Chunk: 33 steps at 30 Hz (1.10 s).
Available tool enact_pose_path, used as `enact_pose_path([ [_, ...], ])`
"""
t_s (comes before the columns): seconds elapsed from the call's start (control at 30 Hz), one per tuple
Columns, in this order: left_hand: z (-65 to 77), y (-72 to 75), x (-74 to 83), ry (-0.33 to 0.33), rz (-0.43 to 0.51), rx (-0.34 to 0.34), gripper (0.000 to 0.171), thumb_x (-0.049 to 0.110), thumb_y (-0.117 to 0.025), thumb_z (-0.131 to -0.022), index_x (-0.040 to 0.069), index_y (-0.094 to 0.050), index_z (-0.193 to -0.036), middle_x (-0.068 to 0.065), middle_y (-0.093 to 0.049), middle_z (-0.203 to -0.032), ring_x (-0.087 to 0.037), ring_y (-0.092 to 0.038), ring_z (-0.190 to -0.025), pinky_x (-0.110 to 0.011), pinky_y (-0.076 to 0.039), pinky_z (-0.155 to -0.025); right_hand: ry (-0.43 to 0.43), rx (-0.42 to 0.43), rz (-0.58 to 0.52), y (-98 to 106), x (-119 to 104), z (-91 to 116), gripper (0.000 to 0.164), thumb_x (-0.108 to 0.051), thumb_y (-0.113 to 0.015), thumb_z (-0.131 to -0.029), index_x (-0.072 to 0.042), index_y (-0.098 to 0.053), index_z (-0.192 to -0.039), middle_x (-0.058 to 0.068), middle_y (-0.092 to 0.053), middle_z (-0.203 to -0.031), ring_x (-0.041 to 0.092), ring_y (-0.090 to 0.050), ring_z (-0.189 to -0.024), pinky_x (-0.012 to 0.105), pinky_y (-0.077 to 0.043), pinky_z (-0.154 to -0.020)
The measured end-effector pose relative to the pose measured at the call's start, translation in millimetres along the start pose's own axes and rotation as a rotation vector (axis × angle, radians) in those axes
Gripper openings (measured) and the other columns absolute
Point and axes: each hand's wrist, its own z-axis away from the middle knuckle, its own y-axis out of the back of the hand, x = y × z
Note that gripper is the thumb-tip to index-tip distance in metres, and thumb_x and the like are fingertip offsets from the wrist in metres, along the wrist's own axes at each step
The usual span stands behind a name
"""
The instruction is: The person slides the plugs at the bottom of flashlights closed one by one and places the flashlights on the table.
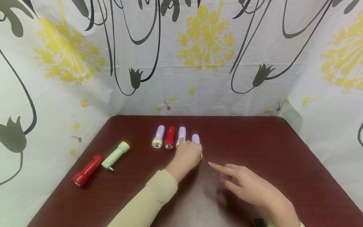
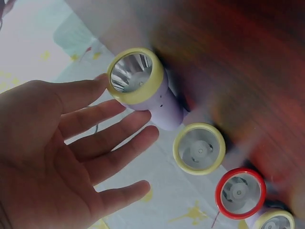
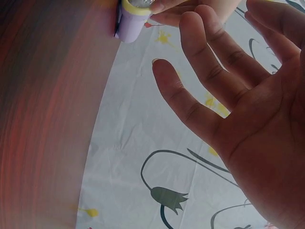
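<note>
My left hand (image 1: 185, 154) reaches over the right end of a row of small flashlights. In the left wrist view its thumb and index fingertip touch the yellow-rimmed head of a lavender flashlight (image 2: 157, 102), with the other fingers spread beside it. Left of that one stand another lavender flashlight (image 1: 182, 130), partly covered by the hand, a red flashlight (image 1: 169, 136) and a third lavender flashlight (image 1: 159, 134). Their lenses face the person. My right hand (image 1: 246, 183) hovers to the right, fingers extended and holding nothing.
On the left of the dark red-brown table (image 1: 241, 135), a pale green flashlight (image 1: 114, 156) with a small part sticking out lies slanted beside a larger red flashlight (image 1: 89, 170). White patterned cloth (image 1: 181, 101) hangs behind the table and along its sides.
</note>
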Motion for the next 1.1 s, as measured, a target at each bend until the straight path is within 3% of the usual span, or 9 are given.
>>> enact_pose_path([
  [0.17, -12.8, -2.7, -5.2, 0.03, 0.001, 0.007, 0.023, 0.036, -0.085, -0.089, 0.018, -0.083, -0.102, -0.002, -0.076, -0.078, -0.026, -0.077, -0.089, -0.059, -0.051, -0.114, -0.008, -0.018, -0.018, 1, 1, -2, 0.066, -0.007, -0.067, -0.101, -0.038, -0.051, -0.157, -0.017, -0.06, -0.097, -0.007, -0.054, -0.087, 0.025, -0.053, -0.075],
  [0.4, -25.1, -7.9, -12.0, 0.04, -0.02, 0.017, 0.026, 0.035, -0.085, -0.089, 0.017, -0.082, -0.108, -0.004, -0.079, -0.087, -0.027, -0.079, -0.093, -0.057, -0.052, -0.113, 0.002, -0.018, -0.018, 3, 1, -4, 0.067, -0.005, -0.066, -0.1, -0.039, -0.052, -0.156, -0.016, -0.061, -0.097, -0.007, -0.053, -0.087, 0.025, -0.053, -0.075],
  [0.6, -28.9, -9.6, -17.0, 0.048, 0.0, 0.004, 0.024, 0.032, -0.083, -0.092, 0.016, -0.081, -0.109, -0.003, -0.08, -0.09, -0.026, -0.08, -0.098, -0.059, -0.051, -0.114, 0.028, -0.006, -0.006, 4, 3, -7, 0.067, -0.003, -0.066, -0.099, -0.037, -0.053, -0.155, -0.02, -0.058, -0.096, -0.007, -0.053, -0.086, 0.024, -0.052, -0.075],
  [1.1, -35.7, -12.9, -21.0, 0.054, 0.024, -0.003, 0.019, 0.033, -0.08, -0.094, 0.016, -0.081, -0.104, -0.002, -0.075, -0.076, -0.024, -0.079, -0.093, -0.055, -0.05, -0.116, 0.046, -0.019, 0.003, 1, 3, -14, 0.066, -0.005, -0.066, -0.1, -0.039, -0.053, -0.155, -0.019, -0.057, -0.095, -0.007, -0.051, -0.085, 0.024, -0.052, -0.074],
])
